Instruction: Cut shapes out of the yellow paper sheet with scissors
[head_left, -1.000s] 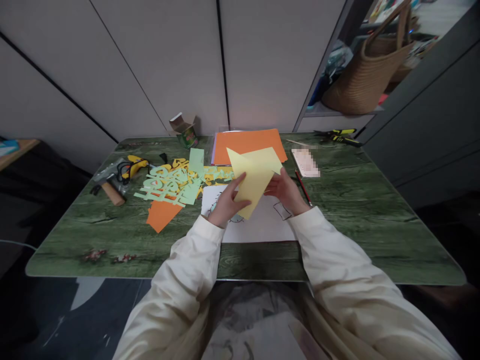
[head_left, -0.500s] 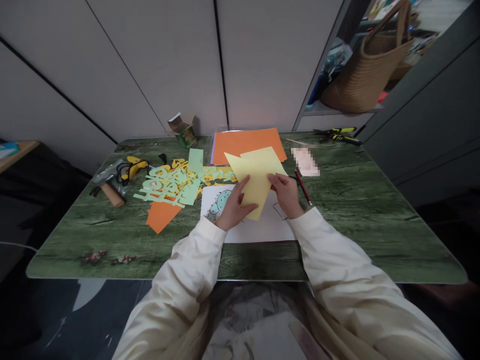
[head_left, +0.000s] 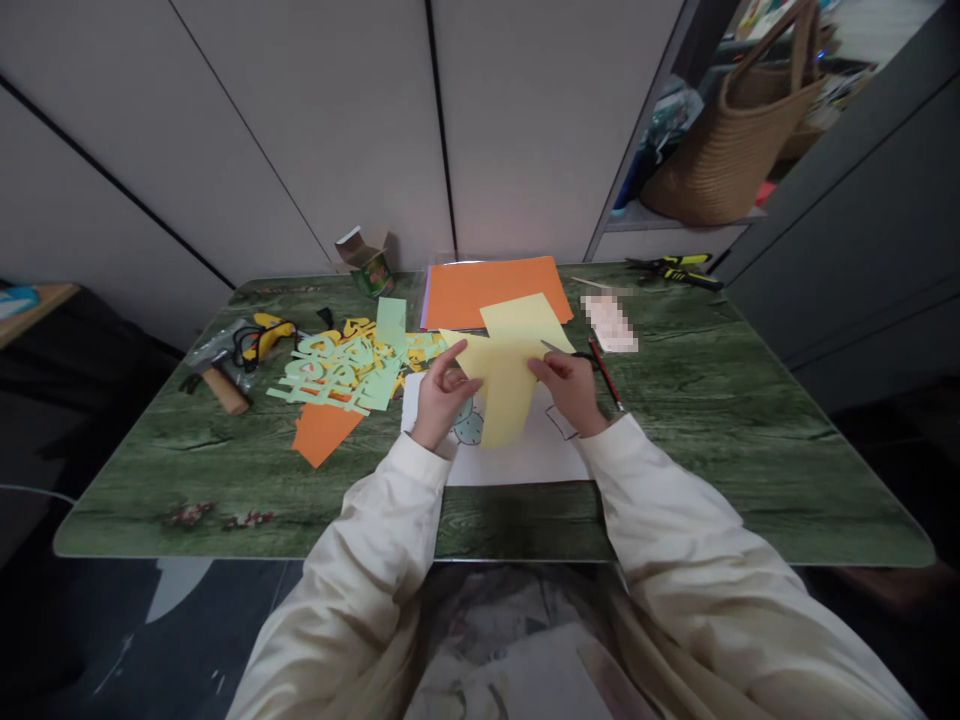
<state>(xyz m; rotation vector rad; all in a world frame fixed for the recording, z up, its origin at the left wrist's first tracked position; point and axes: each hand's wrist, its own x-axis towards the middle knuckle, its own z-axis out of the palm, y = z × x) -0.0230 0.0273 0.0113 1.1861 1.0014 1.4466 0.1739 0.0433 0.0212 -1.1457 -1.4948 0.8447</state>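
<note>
A pale yellow sheet of paper [head_left: 506, 395] is held up at a slant over the white drawing paper. My right hand [head_left: 568, 388] pinches its right edge between thumb and fingers. At the left edge, my left hand [head_left: 441, 402] grips it lightly, thumb and forefinger apart near the upper left corner. Beneath lies the white paper [head_left: 517, 468], with blue spotted cactus shapes [head_left: 469, 428] partly covered. Another yellow piece [head_left: 529, 315] rests behind, on the orange sheets. A scissor blade [head_left: 551, 347] shows just beyond my right hand; its handles are mostly hidden.
Cut green and yellow paper shapes [head_left: 341, 365] lie left, above an orange scrap [head_left: 328, 432]. A hammer [head_left: 223, 390], a yellow corded tool [head_left: 271, 325] and a small open box [head_left: 369, 268] are farther left. Orange sheets [head_left: 465, 290], a red pencil [head_left: 607, 378] and black-yellow pliers [head_left: 679, 270] lie behind and right.
The held yellow sheet has shifted slightly left and turned. My left hand has moved left to its edge, uncovering another part of the cactus drawing. The scissor blade now shows.
</note>
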